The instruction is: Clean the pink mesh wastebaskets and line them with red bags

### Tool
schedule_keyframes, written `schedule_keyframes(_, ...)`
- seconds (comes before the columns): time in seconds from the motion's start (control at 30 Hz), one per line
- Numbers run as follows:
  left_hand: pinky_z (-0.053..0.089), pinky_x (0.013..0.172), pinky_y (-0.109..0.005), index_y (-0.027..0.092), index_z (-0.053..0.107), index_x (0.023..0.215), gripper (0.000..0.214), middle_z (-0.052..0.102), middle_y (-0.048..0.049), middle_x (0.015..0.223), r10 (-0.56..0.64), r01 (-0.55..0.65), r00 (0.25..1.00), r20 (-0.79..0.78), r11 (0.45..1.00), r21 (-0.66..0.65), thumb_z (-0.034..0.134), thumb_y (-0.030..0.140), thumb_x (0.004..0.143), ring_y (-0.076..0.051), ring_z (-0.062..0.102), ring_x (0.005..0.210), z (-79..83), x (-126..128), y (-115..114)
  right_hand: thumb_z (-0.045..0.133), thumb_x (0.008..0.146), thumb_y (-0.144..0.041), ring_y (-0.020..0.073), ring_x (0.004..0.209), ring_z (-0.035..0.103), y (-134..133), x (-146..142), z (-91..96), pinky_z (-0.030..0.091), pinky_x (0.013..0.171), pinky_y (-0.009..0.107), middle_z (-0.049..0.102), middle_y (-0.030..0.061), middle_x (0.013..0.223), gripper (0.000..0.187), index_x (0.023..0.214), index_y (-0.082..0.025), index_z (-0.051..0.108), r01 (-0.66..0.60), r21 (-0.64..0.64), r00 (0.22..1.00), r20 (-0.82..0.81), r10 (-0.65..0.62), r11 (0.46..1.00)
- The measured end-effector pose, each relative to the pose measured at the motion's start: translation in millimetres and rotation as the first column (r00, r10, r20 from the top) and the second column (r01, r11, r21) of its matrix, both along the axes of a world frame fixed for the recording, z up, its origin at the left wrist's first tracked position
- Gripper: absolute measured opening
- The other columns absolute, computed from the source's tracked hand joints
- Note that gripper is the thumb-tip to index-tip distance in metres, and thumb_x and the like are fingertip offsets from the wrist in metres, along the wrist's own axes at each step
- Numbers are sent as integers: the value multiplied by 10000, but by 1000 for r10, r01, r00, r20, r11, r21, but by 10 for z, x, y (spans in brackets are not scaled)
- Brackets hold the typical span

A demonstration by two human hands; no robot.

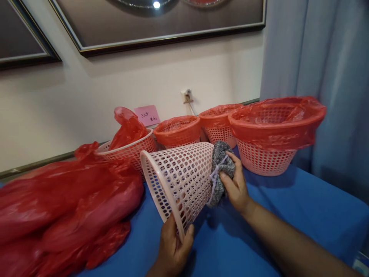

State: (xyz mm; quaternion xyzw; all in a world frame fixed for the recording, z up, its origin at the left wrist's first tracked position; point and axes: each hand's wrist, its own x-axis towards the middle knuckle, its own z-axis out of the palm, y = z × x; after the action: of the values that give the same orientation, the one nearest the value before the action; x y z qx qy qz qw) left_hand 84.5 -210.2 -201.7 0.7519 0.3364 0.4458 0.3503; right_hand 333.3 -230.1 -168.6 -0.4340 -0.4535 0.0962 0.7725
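Left hand [175, 244] grips a basket [184, 165] — right hand [238, 184] holds a rag [220, 173] against it. Red bags [66, 207] crowd the left, more baskets [266, 159] behind.

- The single view comes from the person's head, facing forward and down over the blue surface [305, 198].
- Nearest the lens, the left hand [174, 244] enters from below and the right hand [236, 182] from the lower right.
- The pale pink basket [184, 165] sits close, near mid-frame.
- Farther off, the camera faces the wall [115, 88], with a curtain [340, 77] at right.
- The wall's lines rise rightward; whether from tilt or an oblique angle is unclear.
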Motion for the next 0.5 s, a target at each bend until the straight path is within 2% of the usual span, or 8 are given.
schedule_keyframes(0.1,484,1163,-510,214,627,1445,536,674,-135,1439,-108,122,989,-102,984,134,661,353,929,-360,636,1324,28,-10,-4,580,962,-315,287,1392,482,53,-55,-79,379,1202,558,476,133,1482,596,1511,-251,360,95,-5,987,134,-94,995)
schedule_keyframes(0.23,498,1153,-490,252,620,1464,501,677,-108,1440,-111,160,974,-195,954,254,601,248,964,-338,643,1321,108,12,-23,593,967,-404,334,1464,391,182,50,-118,303,1231,633,383,128,1526,410,1350,-261,558,287,-86,935,242,-260,954)
schedule_keyframes(0.3,504,1149,-484,256,614,1470,501,672,-106,1446,-97,150,975,-199,950,273,589,232,970,-333,642,1324,136,33,-31,593,968,-436,377,1511,316,189,75,-102,265,1231,679,292,132,1602,412,1338,-256,591,357,-119,895,326,-304,926)
schedule_keyframes(0.37,497,1156,-492,258,616,1467,494,674,-104,1444,-100,150,977,-188,949,278,582,235,975,-332,638,1330,152,61,-44,588,972,-450,398,1542,263,135,21,-77,269,1223,696,217,134,1663,516,1447,-262,520,326,-105,863,438,-251,939)
schedule_keyframes(0.43,478,1173,-512,264,605,1478,493,661,-104,1461,-108,152,977,-184,957,246,565,246,987,-333,623,1349,152,94,-65,608,964,-462,406,1557,240,46,-96,-57,307,1212,691,156,142,1700,681,1573,-270,370,240,-74,829,534,-165,968)
schedule_keyframes(0.5,452,1190,-531,266,583,1499,501,633,-109,1492,-98,133,980,-174,970,202,552,263,998,-334,596,1380,134,122,-88,636,956,-423,408,1557,244,-42,-218,-46,358,1193,676,115,145,1714,786,1631,-286,256,197,-39,791,596,-136,980)
